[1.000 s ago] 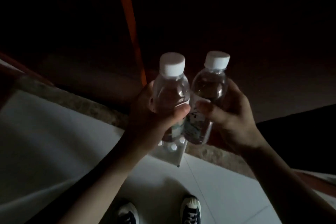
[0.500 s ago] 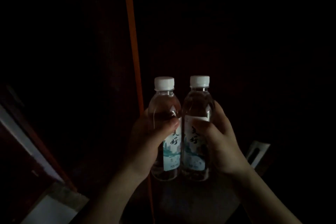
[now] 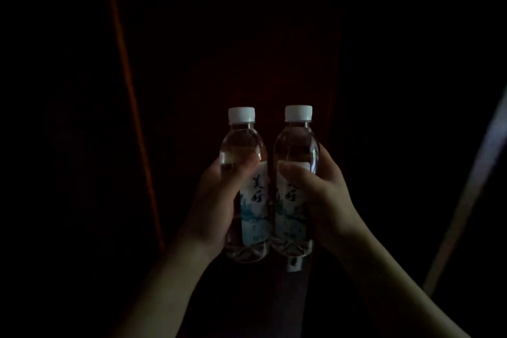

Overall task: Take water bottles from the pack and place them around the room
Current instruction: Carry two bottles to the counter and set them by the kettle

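My left hand (image 3: 216, 200) is wrapped around the left bottle (image 3: 245, 186) and my right hand (image 3: 318, 197) is wrapped around the right bottle (image 3: 295, 186), so neither hand can grab more. The two bottles stand side by side, touching or almost touching, so nothing fits between my thumbs. Above my fingertips it looks open but very dark, and I cannot tell what is there. Far to the left of my left fingers runs a thin orange strip (image 3: 131, 107). Far to the right of my right fingers slants a pale edge (image 3: 472, 186).
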`<control>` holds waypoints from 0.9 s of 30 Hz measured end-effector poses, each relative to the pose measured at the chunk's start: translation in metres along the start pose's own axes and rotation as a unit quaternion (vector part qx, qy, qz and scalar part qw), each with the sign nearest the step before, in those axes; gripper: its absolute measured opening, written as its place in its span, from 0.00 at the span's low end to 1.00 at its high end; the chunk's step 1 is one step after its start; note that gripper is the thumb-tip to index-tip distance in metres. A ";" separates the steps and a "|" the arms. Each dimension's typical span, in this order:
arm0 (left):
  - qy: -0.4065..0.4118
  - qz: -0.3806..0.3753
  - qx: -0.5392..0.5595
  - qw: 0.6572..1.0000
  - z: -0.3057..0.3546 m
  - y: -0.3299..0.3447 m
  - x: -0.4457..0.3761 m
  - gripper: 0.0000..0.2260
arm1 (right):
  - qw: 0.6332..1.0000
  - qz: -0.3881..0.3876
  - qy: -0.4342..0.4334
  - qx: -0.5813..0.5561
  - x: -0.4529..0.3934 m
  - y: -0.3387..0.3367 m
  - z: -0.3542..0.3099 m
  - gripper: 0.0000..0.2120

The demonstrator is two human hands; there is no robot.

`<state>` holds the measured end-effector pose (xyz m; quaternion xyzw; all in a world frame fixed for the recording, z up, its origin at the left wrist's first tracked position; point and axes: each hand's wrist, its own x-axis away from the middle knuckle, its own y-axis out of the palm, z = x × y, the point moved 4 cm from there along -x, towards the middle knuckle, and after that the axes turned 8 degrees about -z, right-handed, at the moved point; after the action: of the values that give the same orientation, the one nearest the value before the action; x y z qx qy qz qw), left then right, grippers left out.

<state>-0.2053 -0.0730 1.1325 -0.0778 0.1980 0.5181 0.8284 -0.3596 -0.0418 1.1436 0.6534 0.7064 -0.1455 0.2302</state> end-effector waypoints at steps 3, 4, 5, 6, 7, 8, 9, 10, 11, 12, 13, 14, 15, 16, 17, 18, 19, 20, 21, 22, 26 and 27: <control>-0.015 -0.069 0.034 0.997 -0.002 0.052 -0.015 0.24 | 0.996 0.077 -0.016 0.044 0.030 -0.046 -0.036 0.21; -0.021 -0.092 0.045 0.995 -0.003 0.073 -0.020 0.25 | 0.993 0.102 -0.022 0.056 0.042 -0.064 -0.047 0.20; -0.026 -0.118 0.058 0.991 -0.004 0.096 -0.025 0.25 | 0.989 0.131 -0.028 0.065 0.055 -0.082 -0.060 0.19; -0.030 -0.145 0.074 0.986 -0.005 0.121 -0.029 0.25 | 0.984 0.159 -0.035 0.071 0.070 -0.102 -0.072 0.16; -0.034 -0.171 0.089 0.981 -0.005 0.147 -0.032 0.26 | 0.979 0.186 -0.044 0.073 0.085 -0.120 -0.084 0.14; -0.037 -0.195 0.101 0.975 -0.006 0.175 -0.035 0.27 | 0.974 0.209 -0.054 0.073 0.100 -0.139 -0.096 0.13; -0.037 -0.219 0.114 0.968 -0.006 0.203 -0.038 0.27 | 0.967 0.234 -0.064 0.074 0.116 -0.157 -0.109 0.13; -0.035 -0.243 0.127 0.961 -0.006 0.232 -0.039 0.26 | 0.959 0.261 -0.073 0.079 0.132 -0.175 -0.121 0.14; -0.034 -0.265 0.139 0.953 -0.006 0.260 -0.039 0.25 | 0.950 0.289 -0.077 0.087 0.149 -0.193 -0.133 0.15; -0.033 -0.287 0.147 0.946 -0.006 0.290 -0.039 0.25 | 0.941 0.315 -0.081 0.098 0.166 -0.210 -0.145 0.15; -0.033 -0.308 0.151 0.939 -0.006 0.319 -0.038 0.27 | 0.932 0.335 -0.086 0.110 0.183 -0.227 -0.158 0.15; -0.031 -0.330 0.154 0.931 -0.006 0.348 -0.037 0.30 | 0.924 0.349 -0.093 0.122 0.200 -0.244 -0.171 0.14; -0.033 -0.352 0.158 0.922 -0.006 0.377 -0.035 0.33 | 0.917 0.362 -0.100 0.136 0.217 -0.261 -0.185 0.13; -0.033 -0.374 0.162 0.913 -0.007 0.406 -0.033 0.34 | 0.908 0.377 -0.106 0.148 0.233 -0.278 -0.198 0.12; -0.036 -0.392 0.166 0.904 -0.007 0.435 -0.031 0.32 | 0.899 0.394 -0.110 0.158 0.251 -0.295 -0.212 0.11; -0.038 -0.406 0.171 0.897 -0.008 0.463 -0.030 0.31 | 0.892 0.406 -0.115 0.165 0.268 -0.311 -0.225 0.11; -0.038 -0.417 0.178 0.890 -0.008 0.489 -0.029 0.31 | 0.886 0.415 -0.118 0.169 0.284 -0.327 -0.236 0.11; -0.036 -0.429 0.186 0.883 -0.009 0.516 -0.028 0.32 | 0.880 0.425 -0.121 0.173 0.299 -0.343 -0.247 0.11; -0.035 -0.442 0.190 0.876 -0.010 0.541 -0.026 0.31 | 0.874 0.436 -0.121 0.174 0.314 -0.358 -0.258 0.12; -0.034 -0.457 0.194 0.867 -0.011 0.569 -0.025 0.30 | 0.869 0.446 -0.124 0.175 0.329 -0.376 -0.270 0.14; -0.020 -0.490 0.199 0.848 -0.016 0.646 -0.023 0.29 | 0.853 0.473 -0.114 0.192 0.366 -0.434 -0.301 0.19; -0.018 -0.494 0.196 0.847 -0.019 0.664 -0.024 0.30 | 0.848 0.480 -0.109 0.197 0.372 -0.449 -0.307 0.23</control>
<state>-0.8095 0.2001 1.1759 0.0080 0.2160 -0.0082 0.9763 -0.8604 0.3859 1.1703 0.9224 0.2319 -0.2234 0.2132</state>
